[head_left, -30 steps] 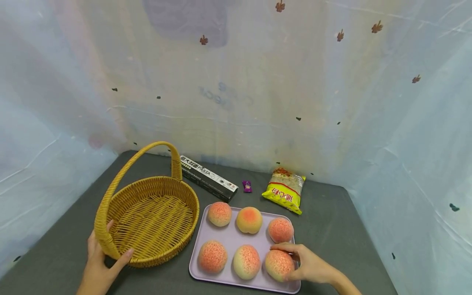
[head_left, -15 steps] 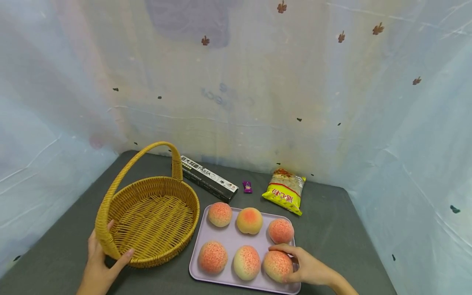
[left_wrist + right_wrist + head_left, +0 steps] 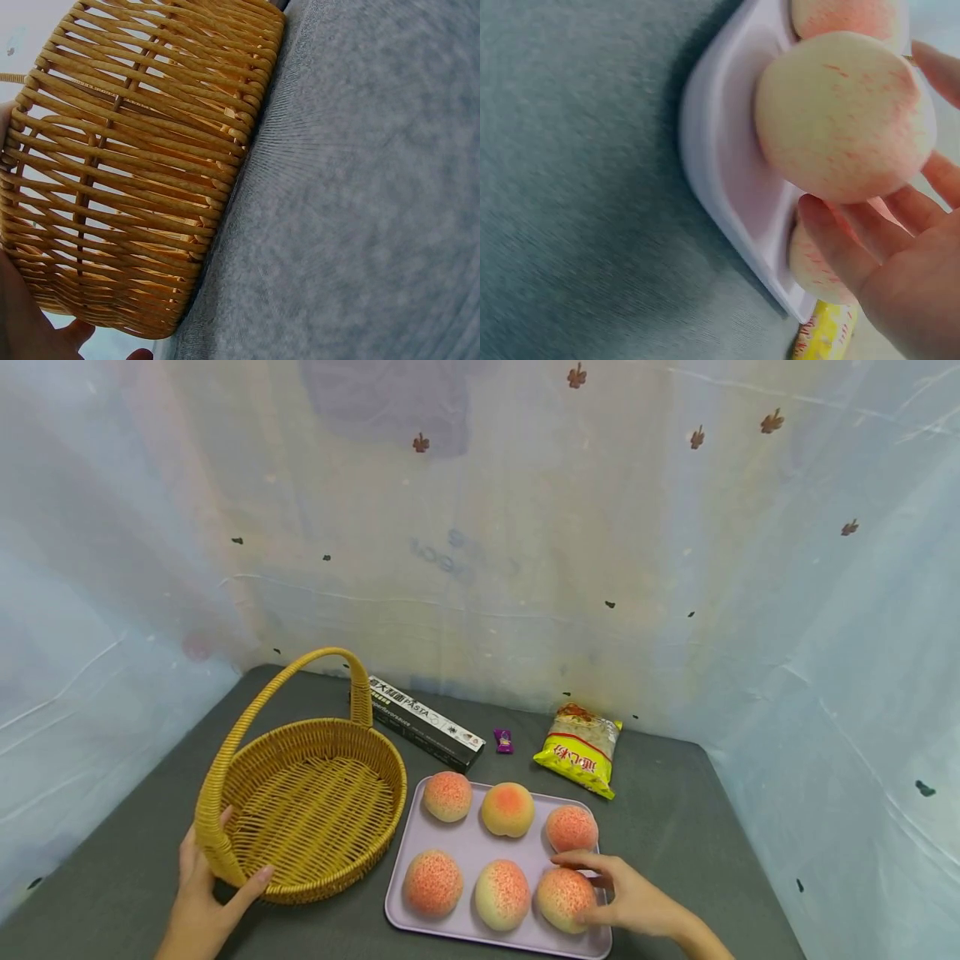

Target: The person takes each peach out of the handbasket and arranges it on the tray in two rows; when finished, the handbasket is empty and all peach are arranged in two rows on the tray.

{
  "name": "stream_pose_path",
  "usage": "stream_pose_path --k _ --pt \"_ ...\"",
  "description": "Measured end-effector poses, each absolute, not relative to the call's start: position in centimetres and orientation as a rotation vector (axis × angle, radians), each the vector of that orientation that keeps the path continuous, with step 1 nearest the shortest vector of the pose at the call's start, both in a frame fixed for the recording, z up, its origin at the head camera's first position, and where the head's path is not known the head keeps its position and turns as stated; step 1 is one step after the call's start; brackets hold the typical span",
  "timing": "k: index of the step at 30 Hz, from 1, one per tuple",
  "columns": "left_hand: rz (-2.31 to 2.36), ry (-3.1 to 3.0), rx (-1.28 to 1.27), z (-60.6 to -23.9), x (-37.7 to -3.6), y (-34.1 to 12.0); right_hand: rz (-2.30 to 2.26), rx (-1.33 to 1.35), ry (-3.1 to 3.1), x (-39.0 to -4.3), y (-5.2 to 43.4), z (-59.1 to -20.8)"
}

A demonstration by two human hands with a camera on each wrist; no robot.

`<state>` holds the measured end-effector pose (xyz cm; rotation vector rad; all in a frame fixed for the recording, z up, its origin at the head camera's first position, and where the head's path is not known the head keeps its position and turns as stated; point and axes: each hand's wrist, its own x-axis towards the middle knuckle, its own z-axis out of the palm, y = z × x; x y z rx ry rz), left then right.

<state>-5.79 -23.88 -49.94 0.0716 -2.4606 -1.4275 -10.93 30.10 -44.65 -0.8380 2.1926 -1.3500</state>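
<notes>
In the head view, my left hand [image 3: 202, 893] holds the near left side of a yellow woven basket [image 3: 322, 810] at the foot of its arched handle. The left wrist view shows the basket's slatted wall [image 3: 127, 150] close up, above the grey cloth. My right hand [image 3: 626, 897] is spread around a speckled peach [image 3: 566, 900] at the tray's near right corner. Seen from the right wrist, the thumb stands apart at the peach's edge and the loosely bent fingers [image 3: 840, 247] lie along its other side. The lilac tray [image 3: 468, 847] bears several more peaches in two rows.
Behind the basket and tray lies a black-and-white pasta box [image 3: 427, 722]. A small purple-wrapped sweet [image 3: 503, 741] is beside it, and a yellow noodle packet [image 3: 581, 747] lies farther right. Pale plastic sheeting [image 3: 480, 568] encloses the grey table [image 3: 667, 827] at the back and sides.
The near right peach has shifted slightly left on the tray. My right hand's fingers have loosened, with the forefinger lifting a little off it. My left hand and the basket stay put.
</notes>
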Motion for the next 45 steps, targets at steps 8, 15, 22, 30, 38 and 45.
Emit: stream_pose_path --k 8,15,22,30,38,45 --pt "-1.429 -2.463 0.077 -49.9 -5.8 -23.9 -1.484 -0.87 2.158 -11.3 30.3 -43.1" --pt "-1.434 -2.459 0.069 -49.9 -5.8 -23.9 -1.655 -0.773 2.277 -11.6 29.5 -41.9" --pt "-1.41 -2.477 0.084 -49.8 -5.8 -23.9 -1.729 -0.639 2.535 -12.1 28.2 -41.6" --pt "-1.421 -2.479 0.095 -49.7 -5.7 -23.7 -1.597 -0.675 2.857 -12.5 26.8 -41.9" --pt "-1.423 -2.473 0.094 -49.7 -5.7 -23.8 -1.406 -0.646 3.034 -12.7 25.5 -42.2" --pt "-1.429 -2.472 0.097 -49.7 -5.6 -23.7 -1.088 -0.687 3.161 -12.7 24.4 -42.4"
